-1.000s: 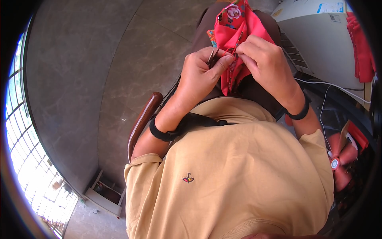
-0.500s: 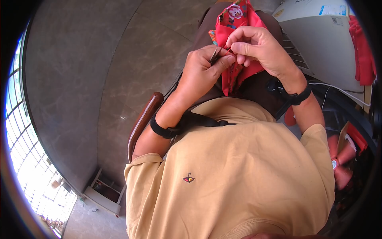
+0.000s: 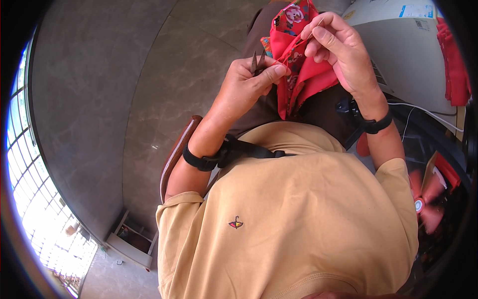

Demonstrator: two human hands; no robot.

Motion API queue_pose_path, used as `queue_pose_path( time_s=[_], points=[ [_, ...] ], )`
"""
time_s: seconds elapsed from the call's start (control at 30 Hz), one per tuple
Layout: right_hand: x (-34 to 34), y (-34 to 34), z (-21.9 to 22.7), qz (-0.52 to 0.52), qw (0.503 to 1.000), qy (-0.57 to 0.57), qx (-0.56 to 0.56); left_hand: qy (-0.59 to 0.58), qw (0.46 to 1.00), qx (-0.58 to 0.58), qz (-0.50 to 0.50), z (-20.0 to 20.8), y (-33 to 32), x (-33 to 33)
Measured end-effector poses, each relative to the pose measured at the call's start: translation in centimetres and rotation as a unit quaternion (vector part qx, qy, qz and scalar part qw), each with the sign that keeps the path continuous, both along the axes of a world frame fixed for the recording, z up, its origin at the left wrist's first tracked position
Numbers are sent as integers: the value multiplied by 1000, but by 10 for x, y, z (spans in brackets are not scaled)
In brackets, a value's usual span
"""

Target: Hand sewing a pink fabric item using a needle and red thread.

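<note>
Red cloth (image 3: 318,77) with a floral print lies over my lap, its folds running up between my knees. My left hand (image 3: 249,84) is closed around small dark snips (image 3: 257,62), whose two pointed blades stick up apart behind the fingers. Its thumb and forefinger also pinch at the cloth's edge or a red thread there; which of the two I cannot tell. Up and to the right, above the cloth, my right hand (image 3: 343,50) pinches a thin needle (image 3: 320,22). A fine red thread seems to run between the hands.
A white cabinet or box (image 3: 403,55) stands at the right, with folded red cloth (image 3: 452,65) beside it. Below it are a white cable (image 3: 428,108) and a fan with red blades (image 3: 430,199). A wooden armrest (image 3: 180,149) is by my left elbow.
My right hand has moved up and right, away from the left, with the needle. My left hand has shifted slightly left and turned, so the snips' blades now point up.
</note>
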State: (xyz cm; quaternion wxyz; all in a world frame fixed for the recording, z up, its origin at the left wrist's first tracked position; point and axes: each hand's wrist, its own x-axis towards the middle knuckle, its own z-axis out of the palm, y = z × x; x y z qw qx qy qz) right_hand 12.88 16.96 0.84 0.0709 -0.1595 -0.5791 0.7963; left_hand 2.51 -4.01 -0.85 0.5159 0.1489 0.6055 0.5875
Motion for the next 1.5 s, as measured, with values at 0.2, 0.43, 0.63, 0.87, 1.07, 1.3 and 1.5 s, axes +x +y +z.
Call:
queue_pose_path(
  time_s=[0.2, 0.43, 0.63, 0.87, 1.07, 1.3, 1.5],
  points=[
    [-2, -10, 13, 11, 813, 159, 560, 23, 1000, 3, -1, 3, -1, -1],
    [5, -22, 22, 50, 747, 114, 654, 118, 993, -10, 0, 5, -2, 3],
    [1, -25, 25, 80, 726, 96, 676, 290, 956, 48, 10, 5, 2, 7],
    [-3, -16, 21, 148, 976, -66, 143, 165, 986, 17, -1, 9, 6, 10],
    [-4, -8, 17, 94, 991, 16, 96, 82, 995, 48, 8, 11, 13, 10],
    [-12, 12, 39, -48, 994, 89, -38, 32, 998, 59, 2, 12, 15, 14],
    [-26, 14, 47, -40, 991, 127, -34, 23, 997, 71, 4, 9, 15, 15]
  ],
)
